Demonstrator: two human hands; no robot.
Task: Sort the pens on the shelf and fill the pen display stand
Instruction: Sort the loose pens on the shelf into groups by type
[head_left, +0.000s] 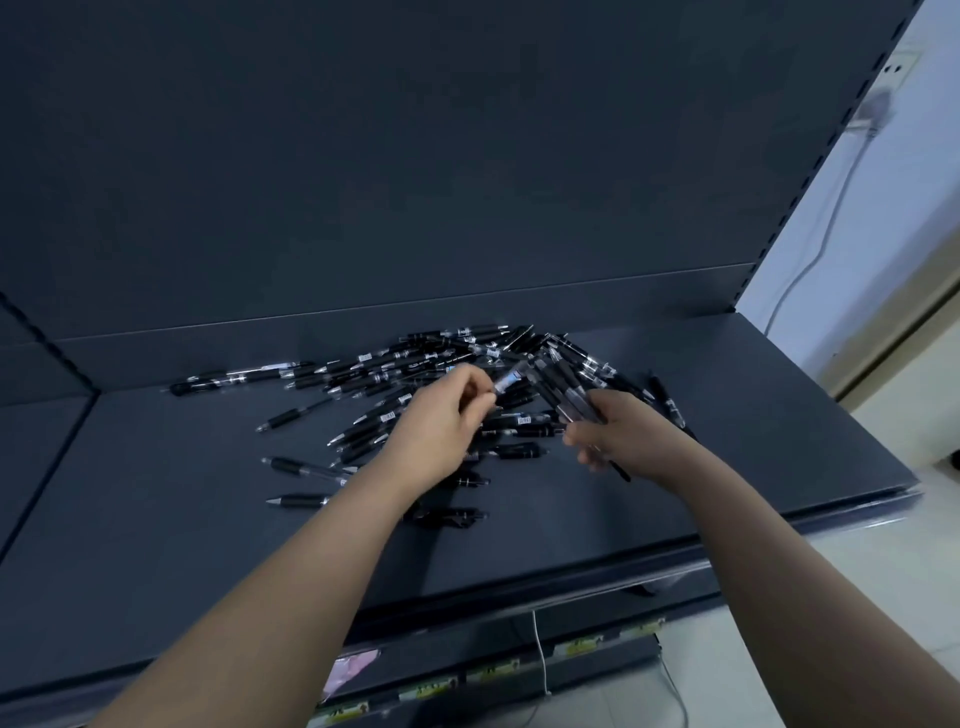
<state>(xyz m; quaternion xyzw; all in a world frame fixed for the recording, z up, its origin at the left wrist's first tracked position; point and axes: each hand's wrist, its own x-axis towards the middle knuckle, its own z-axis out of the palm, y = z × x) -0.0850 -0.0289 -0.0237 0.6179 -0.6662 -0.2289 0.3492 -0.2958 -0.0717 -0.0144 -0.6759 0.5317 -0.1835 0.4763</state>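
Several black and clear pens (415, 364) lie scattered in a loose heap across the middle of a dark grey shelf (182, 519). My left hand (441, 421) hovers over the heap and pinches the end of one pen (511, 378) between thumb and fingers. My right hand (618, 434) is shut around a bundle of pens (563, 389) that fans up and to the left, toward the single pen. The two hands are close together above the right part of the heap. No pen display stand is in view.
The shelf's dark back panel (415, 182) rises behind the pens. Its front edge (571, 582) runs diagonally below my arms, with a lower shelf carrying price labels (582, 647) beneath. A white wall with a cable (831, 218) and light floor lie to the right.
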